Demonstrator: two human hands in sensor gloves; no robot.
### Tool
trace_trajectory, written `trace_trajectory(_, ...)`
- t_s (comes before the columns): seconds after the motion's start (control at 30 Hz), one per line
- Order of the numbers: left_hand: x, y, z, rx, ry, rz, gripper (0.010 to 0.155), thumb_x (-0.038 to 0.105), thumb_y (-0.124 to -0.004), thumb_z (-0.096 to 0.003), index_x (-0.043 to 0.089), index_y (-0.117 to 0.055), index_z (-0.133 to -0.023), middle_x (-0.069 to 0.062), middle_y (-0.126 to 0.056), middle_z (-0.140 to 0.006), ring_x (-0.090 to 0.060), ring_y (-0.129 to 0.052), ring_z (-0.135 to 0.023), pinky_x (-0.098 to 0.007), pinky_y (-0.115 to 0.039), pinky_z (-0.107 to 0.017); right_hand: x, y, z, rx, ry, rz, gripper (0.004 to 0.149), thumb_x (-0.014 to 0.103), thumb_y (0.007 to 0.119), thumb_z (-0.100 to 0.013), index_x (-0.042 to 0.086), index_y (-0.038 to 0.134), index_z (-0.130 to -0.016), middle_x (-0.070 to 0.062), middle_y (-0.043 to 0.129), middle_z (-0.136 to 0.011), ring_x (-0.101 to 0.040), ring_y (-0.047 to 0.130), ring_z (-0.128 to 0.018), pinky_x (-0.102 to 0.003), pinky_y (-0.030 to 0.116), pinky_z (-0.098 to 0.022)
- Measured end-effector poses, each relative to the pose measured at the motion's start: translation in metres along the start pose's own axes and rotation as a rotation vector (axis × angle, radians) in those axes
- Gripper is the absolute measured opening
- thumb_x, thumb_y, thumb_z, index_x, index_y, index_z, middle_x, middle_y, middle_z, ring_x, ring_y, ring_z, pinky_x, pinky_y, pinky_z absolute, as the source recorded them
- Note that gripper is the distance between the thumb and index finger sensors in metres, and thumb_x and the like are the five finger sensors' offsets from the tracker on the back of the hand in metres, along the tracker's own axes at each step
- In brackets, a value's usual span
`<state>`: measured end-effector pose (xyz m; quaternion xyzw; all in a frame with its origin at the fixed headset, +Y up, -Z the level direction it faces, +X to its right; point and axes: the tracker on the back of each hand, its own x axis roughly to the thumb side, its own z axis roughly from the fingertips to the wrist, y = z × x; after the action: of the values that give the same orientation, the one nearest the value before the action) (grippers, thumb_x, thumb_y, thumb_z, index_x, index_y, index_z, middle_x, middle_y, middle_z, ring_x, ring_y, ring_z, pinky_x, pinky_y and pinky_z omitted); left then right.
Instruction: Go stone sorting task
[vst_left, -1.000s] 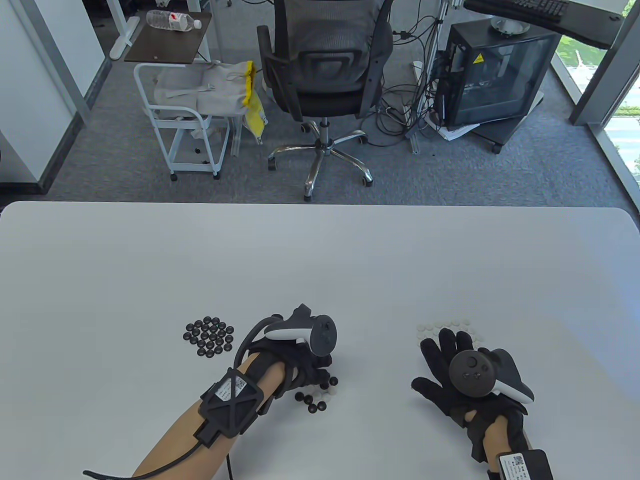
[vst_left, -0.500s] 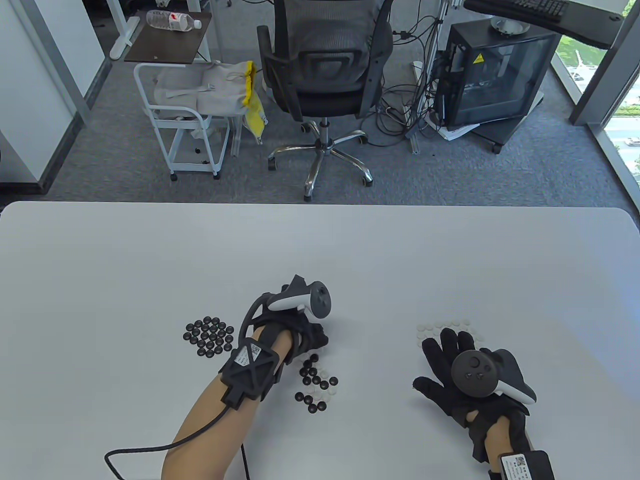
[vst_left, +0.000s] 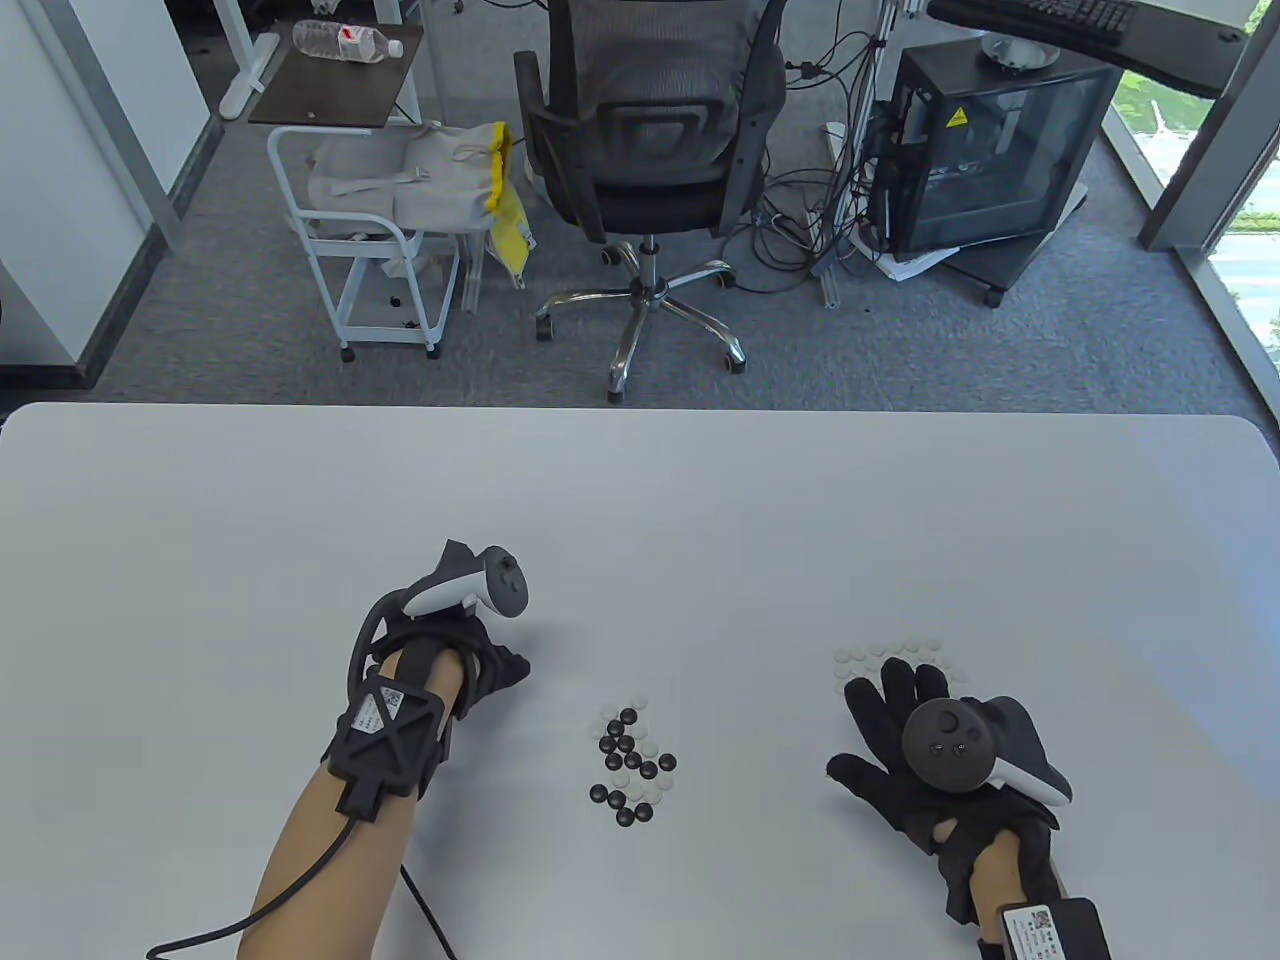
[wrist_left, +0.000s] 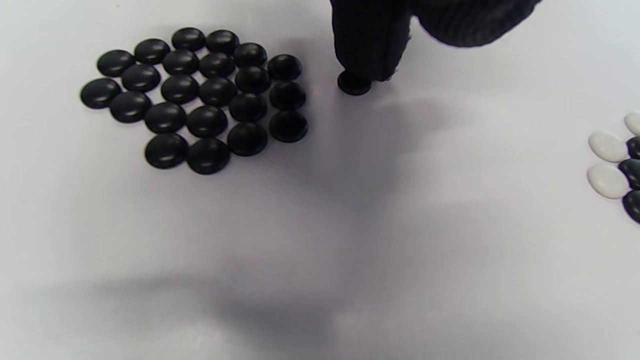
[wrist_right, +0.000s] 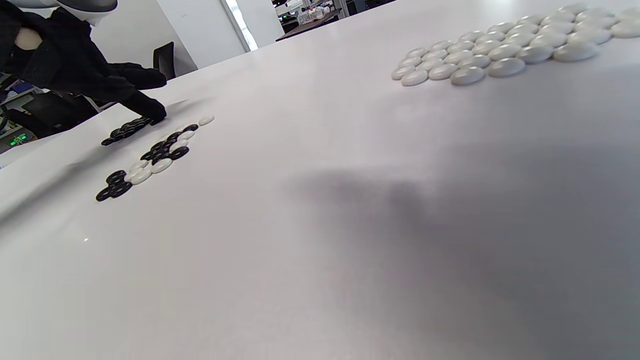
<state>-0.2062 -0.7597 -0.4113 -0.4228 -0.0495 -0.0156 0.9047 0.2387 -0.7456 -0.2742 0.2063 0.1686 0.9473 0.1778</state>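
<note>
- We see our left hand (vst_left: 470, 660) in its black glove over the cluster of black stones (wrist_left: 197, 97), which the table view hides beneath it.
- In the left wrist view one gloved fingertip (wrist_left: 367, 45) comes down on a single black stone (wrist_left: 354, 84) lying just beside that cluster; whether the finger presses it or pinches it against a hidden thumb, we cannot tell.
- Our right hand (vst_left: 915, 745) lies flat on the table (vst_left: 640, 500), fingers spread and straight, holding nothing.
- The white stones (wrist_right: 505, 47) sit packed together just beyond our right fingertips, partly covered by them in the table view.
- Between our two hands lies the mixed pile (vst_left: 630, 760) of black and white stones, touching neither hand, a little nearer the left hand.
- No bowl or tray is in view; every stone lies straight on the table.
- On the wrist mount (vst_left: 385, 725) of our left forearm there is a white label with a square code, and another on the right wrist band (vst_left: 1040, 930); the print on both is too small to read.
- Beyond the table, a black cabinet (vst_left: 985, 150) carries a yellow warning triangle.
</note>
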Motion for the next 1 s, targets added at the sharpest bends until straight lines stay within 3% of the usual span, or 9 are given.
trace_trajectory(0.23,-0.008,0.001,0.003,0.005,0.063,-0.024,0.066,0.054,-0.055,-0.0506,0.032,-0.060,-0.112,-0.021,0.007,-0.113,-0.052,0.013,-0.094,-0.080,-0.004,-0.057,0.000,-0.001,0.000,0.001,0.003,-0.003,0.083,0.051,0.055,-0.061,-0.004,0.026,-0.117,-0.045,0.005,-0.109,-0.069,0.002,-0.094,-0.090,0.012,-0.055)
trace_trajectory(0.37,0.000,0.005,0.010,0.015,0.030,-0.027,0.066,0.054,-0.054,-0.0507,0.031,-0.060,-0.113,-0.021,0.006,-0.113,-0.052,0.013,-0.094,-0.080,-0.005,-0.057,0.000,-0.001,0.000,0.001,0.003,-0.003,0.083,0.051,0.055,-0.061,-0.004,0.026,-0.117,-0.045,0.004,-0.109,-0.070,0.002,-0.094,-0.090,0.012,-0.055)
trace_trajectory(0.63,0.063,0.007,0.039,0.077,-0.204,-0.157,0.064,0.054,-0.055,-0.0519,0.031,-0.061,-0.112,-0.023,0.003,-0.115,-0.053,0.011,-0.095,-0.080,-0.008,-0.058,0.000,-0.001,0.000,0.001,0.003,-0.003,0.083,0.051,0.055,-0.061,-0.004,0.026,-0.117,-0.046,0.005,-0.109,-0.070,0.002,-0.093,-0.090,0.012,-0.055)
trace_trajectory(0.8,0.113,-0.012,0.046,0.047,-0.338,-0.268,0.064,0.053,-0.056,-0.0520,0.031,-0.061,-0.111,-0.023,0.002,-0.115,-0.053,0.008,-0.096,-0.080,-0.009,-0.059,-0.001,0.000,0.000,-0.004,0.000,-0.002,0.083,0.051,0.055,-0.061,-0.004,0.027,-0.117,-0.046,0.005,-0.109,-0.070,0.003,-0.094,-0.090,0.013,-0.055)
trace_trajectory(1.0,0.154,-0.035,0.051,0.021,-0.462,-0.358,0.063,0.053,-0.055,-0.0524,0.033,-0.055,-0.113,-0.023,0.004,-0.114,-0.053,0.009,-0.095,-0.080,-0.008,-0.058,-0.001,-0.001,0.000,-0.007,-0.003,0.000,0.083,0.051,0.056,-0.061,-0.004,0.027,-0.117,-0.046,0.005,-0.109,-0.070,0.003,-0.094,-0.090,0.013,-0.055)
